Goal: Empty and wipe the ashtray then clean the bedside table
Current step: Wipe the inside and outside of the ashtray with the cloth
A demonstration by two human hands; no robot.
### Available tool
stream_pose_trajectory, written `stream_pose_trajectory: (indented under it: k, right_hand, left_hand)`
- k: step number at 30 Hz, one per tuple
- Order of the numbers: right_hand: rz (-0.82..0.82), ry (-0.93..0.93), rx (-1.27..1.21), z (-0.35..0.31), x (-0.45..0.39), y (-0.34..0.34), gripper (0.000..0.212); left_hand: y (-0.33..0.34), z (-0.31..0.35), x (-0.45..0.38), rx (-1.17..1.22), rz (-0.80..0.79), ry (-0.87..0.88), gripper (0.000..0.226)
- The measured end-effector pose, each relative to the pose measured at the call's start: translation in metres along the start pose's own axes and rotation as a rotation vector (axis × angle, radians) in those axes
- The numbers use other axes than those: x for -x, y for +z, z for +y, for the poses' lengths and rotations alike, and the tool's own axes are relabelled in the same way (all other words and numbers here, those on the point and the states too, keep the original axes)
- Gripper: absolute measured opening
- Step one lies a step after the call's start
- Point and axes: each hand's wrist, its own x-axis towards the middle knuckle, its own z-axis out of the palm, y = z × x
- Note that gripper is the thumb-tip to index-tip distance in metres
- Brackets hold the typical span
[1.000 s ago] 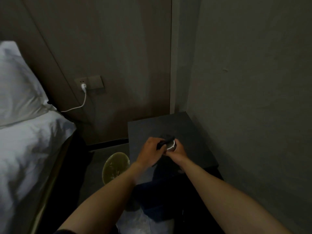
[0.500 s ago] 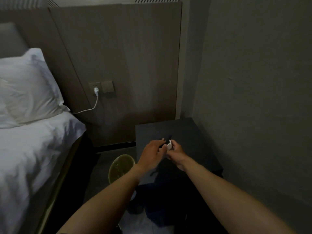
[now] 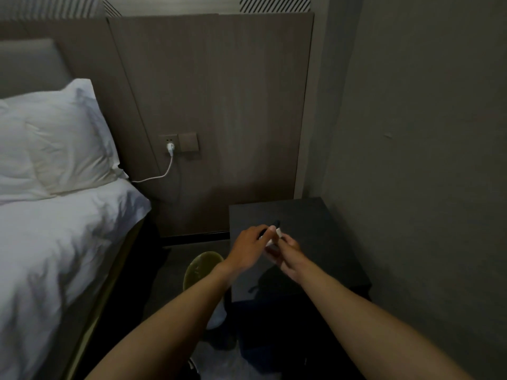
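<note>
Now you've tipped the white ashtray [image 3: 275, 233] more edge-on above the bench [image 3: 315, 215], right hand [image 3: 288, 249] gripping it, left hand [image 3: 251, 239] pinching a dark cloth [image 3: 271, 225] inside, wiping underway.

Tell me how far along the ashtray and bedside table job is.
Done: cannot confirm the emptying. In hand: both hands, left hand and right hand, hold a small white ashtray with something dark above the bedside table, apparently wiping it. Left: wiping the tabletop; the bin stands beside it.

Both forearms are bare, with no sleeves visible.
</note>
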Motion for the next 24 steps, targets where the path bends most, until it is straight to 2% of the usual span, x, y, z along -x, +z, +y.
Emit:
stream_pose_trajectory:
  k: [3, 8, 11, 15, 18, 21, 24]
  right_hand:
    - [0.001, 0.026, -0.082, 0.000, 0.000, 0.004, 0.046]
    - [0.039, 0.014, -0.099, 0.003, -0.006, 0.005, 0.077]
    - [0.033, 0.015, -0.107, 0.001, -0.007, 0.003, 0.077]
    - [0.031, 0.030, -0.108, 0.003, -0.005, 0.002, 0.072]
    - [0.023, 0.060, -0.102, 0.004, -0.002, 0.005, 0.076]
    - [0.025, 0.067, -0.097, 0.003, 0.001, 0.009, 0.059]
    - [0.035, 0.082, -0.092, 0.002, 0.002, 0.013, 0.055]
  left_hand:
    - [-0.003, 0.004, 0.004, 0.054, -0.017, 0.002, 0.038]
    - [0.000, -0.002, 0.006, -0.060, 0.006, 0.079, 0.024]
    - [0.002, -0.003, 0.006, -0.130, 0.045, 0.113, 0.017]
    - [0.002, -0.001, 0.005, -0.109, 0.078, 0.147, 0.011]
    - [0.002, 0.000, 0.004, -0.110, 0.049, 0.123, 0.014]
    - [-0.001, -0.003, 0.007, -0.165, 0.045, 0.104, 0.020]
    - [-0.004, -0.001, 0.010, -0.220, 0.067, 0.102, 0.025]
